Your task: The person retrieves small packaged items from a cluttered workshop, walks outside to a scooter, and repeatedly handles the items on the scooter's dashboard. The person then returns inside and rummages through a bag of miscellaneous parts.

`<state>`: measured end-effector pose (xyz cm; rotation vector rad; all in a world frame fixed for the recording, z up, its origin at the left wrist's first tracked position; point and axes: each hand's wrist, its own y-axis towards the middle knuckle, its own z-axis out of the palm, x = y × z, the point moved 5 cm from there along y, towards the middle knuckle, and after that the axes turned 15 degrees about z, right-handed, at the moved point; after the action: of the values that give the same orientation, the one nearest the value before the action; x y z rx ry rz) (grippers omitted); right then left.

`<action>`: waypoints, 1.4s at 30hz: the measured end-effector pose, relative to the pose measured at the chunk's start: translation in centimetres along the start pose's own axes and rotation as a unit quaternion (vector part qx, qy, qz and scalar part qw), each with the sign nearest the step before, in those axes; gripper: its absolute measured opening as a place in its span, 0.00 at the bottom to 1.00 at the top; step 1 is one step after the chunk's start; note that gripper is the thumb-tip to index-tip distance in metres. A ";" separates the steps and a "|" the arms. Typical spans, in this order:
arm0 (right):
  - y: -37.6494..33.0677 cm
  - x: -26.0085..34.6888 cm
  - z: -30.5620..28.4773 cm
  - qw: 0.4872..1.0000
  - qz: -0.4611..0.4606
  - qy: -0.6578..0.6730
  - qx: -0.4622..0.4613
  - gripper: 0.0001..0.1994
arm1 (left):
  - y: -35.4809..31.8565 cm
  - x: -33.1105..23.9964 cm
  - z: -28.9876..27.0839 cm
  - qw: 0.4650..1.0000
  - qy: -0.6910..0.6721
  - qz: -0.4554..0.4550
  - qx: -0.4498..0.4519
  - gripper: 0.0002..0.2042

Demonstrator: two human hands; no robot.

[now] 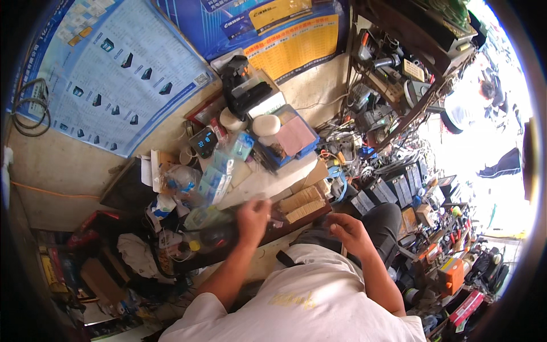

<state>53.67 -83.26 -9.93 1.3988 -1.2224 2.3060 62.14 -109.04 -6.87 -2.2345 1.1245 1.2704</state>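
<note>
My left hand point(254, 219) is over the front edge of the light tabletop point(250, 191), smeared by motion. Its fingers are bent, but whether they hold anything does not show. Beside it lie flat brown cardboard pieces point(302, 204) on the right and a clear plastic bag point(208, 216) on the left. My right hand point(350, 232) hovers above my lap near the table's right corner. Its fingers are curled in with the thumb against them; what they may hold is too small or dark to make out.
Blue-and-white small boxes point(215, 181), a digital clock point(203, 141) and a blue tray point(310, 142) with a pink pad crowd the tabletop. A round white lidded item point(266, 125) rests by the tray. Shelves of tools and cables point(376, 108) stand on the right, with black battery-like blocks point(387, 191) below.
</note>
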 end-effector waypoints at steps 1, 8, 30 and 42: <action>0.4 0.0 -0.7 1.000 0.020 -0.017 0.001 0.16 | 0.5 4.1 -0.5 0.998 0.035 0.029 -0.039 0.13; 2.6 0.5 -8.1 0.998 0.041 -0.043 -0.016 0.14 | 7.8 6.2 2.5 0.985 0.144 0.066 -0.063 0.15; -4.3 -0.2 -28.9 0.938 -0.004 -0.084 -0.337 0.15 | 9.9 -18.9 18.9 0.957 -0.148 0.218 0.122 0.09; -21.2 24.1 -55.6 0.663 -0.338 -0.132 -0.655 0.10 | 12.1 -58.8 34.4 0.664 -0.154 0.707 0.187 0.18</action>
<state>15.40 -35.37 8.97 1.1570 -1.4844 0.3553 16.29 -67.77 24.49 -0.4439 2.7446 1.4476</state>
